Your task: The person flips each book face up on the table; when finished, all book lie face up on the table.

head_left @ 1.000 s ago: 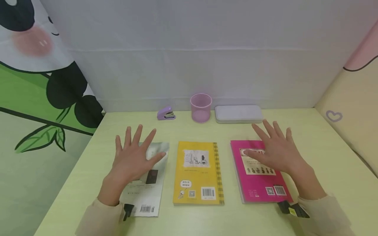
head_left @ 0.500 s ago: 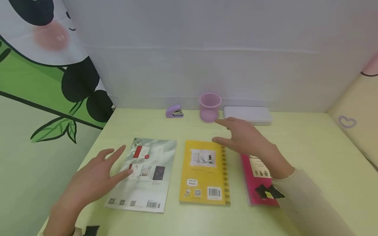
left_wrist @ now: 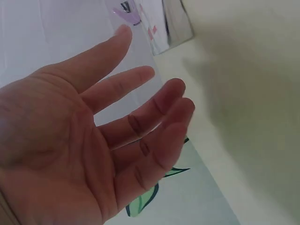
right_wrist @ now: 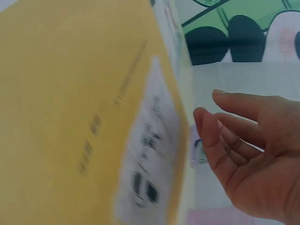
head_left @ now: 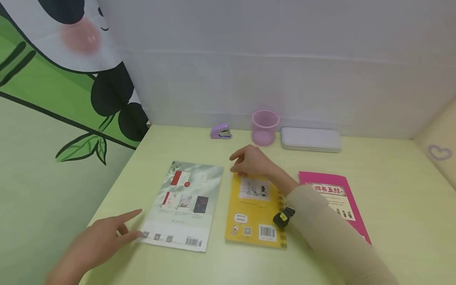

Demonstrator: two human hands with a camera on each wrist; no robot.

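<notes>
My right hand is at the far edge of the yellow book, its fingers loosely bent. In the right wrist view that hand holds nothing, and a gap separates thumb from index finger. Near the lower left corner of the pale green booklet hovers my left hand. Its fingers are relaxed around nothing in the left wrist view. The pink book lies to the right, partly covered by my right sleeve.
Along the back of the pale yellow table stand a purple stapler, a pink cup and a flat whitish case. A light cloth hangs behind them.
My right hand has moved left from above the pink book to the yellow book's far edge. My left hand has come back off the pale green booklet, down and left. The head view has shifted slightly.
</notes>
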